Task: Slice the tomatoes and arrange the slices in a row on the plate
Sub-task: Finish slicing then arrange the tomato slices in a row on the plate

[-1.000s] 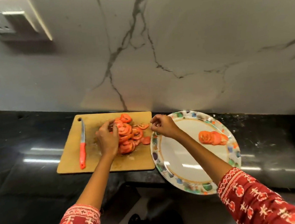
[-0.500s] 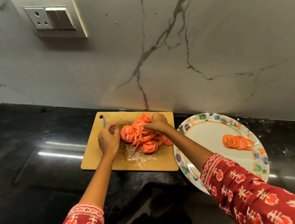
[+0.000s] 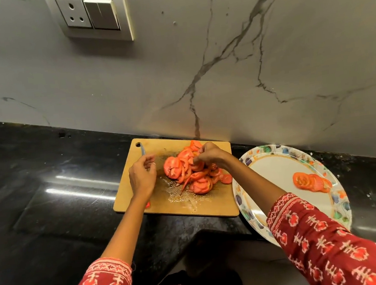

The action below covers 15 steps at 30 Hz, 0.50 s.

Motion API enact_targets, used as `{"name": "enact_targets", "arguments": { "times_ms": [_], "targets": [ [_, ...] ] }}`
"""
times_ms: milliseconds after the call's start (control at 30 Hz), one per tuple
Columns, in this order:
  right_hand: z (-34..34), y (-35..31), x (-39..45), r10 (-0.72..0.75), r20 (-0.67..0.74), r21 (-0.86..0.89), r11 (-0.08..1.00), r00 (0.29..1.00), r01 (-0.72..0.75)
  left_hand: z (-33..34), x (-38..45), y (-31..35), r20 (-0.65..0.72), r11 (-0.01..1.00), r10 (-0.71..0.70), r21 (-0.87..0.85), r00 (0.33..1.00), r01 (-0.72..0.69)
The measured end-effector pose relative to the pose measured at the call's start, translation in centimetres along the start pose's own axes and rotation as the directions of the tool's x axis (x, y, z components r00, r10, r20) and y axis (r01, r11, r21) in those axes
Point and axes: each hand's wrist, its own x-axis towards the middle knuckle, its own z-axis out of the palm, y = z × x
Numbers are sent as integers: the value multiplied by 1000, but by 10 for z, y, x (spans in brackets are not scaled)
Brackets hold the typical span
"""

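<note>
A heap of red tomato slices (image 3: 189, 174) lies on the wooden cutting board (image 3: 216, 204). My right hand (image 3: 210, 155) is at the top of the heap, its fingertips pinching a slice. Just left of the heap, my left hand (image 3: 143, 178) hovers with loosely curled fingers and holds nothing. Under it lies the knife (image 3: 142, 149); only the blade tip and a bit of the red handle show. To the right, the white plate (image 3: 273, 169) with a coloured rim carries a short overlapping row of tomato slices (image 3: 311, 181) near its right side.
Board and plate sit on a black stone counter (image 3: 59, 205) against a grey marble wall. A socket and switch panel (image 3: 88, 14) is on the wall at the upper left. The plate overhangs the counter's front edge. Juice and seeds wet the board.
My right hand went from the plate's rim to the heap and now pinches a slice. My left hand drew back left off the heap. The view shifted left.
</note>
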Motion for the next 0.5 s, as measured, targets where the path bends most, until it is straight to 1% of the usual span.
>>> {"name": "enact_targets", "arguments": {
  "times_ms": [67,233,433,500],
  "targets": [
    [-5,4,-2,3,-34,68,998,999,0,0,0,0,5,1000,8,-6,1000,-8],
    [-37,20,-21,-16,-49,210,977,999,26,9,0,9,36,998,55,-2,998,-55],
    [-84,56,-55,2,-113,299,954,994,32,49,-10,34,117,993,116,-13,986,-116],
    [-98,75,-66,27,-156,340,940,987,28,65,-17,46,138,984,176,-37,975,-172]
  ]
}}
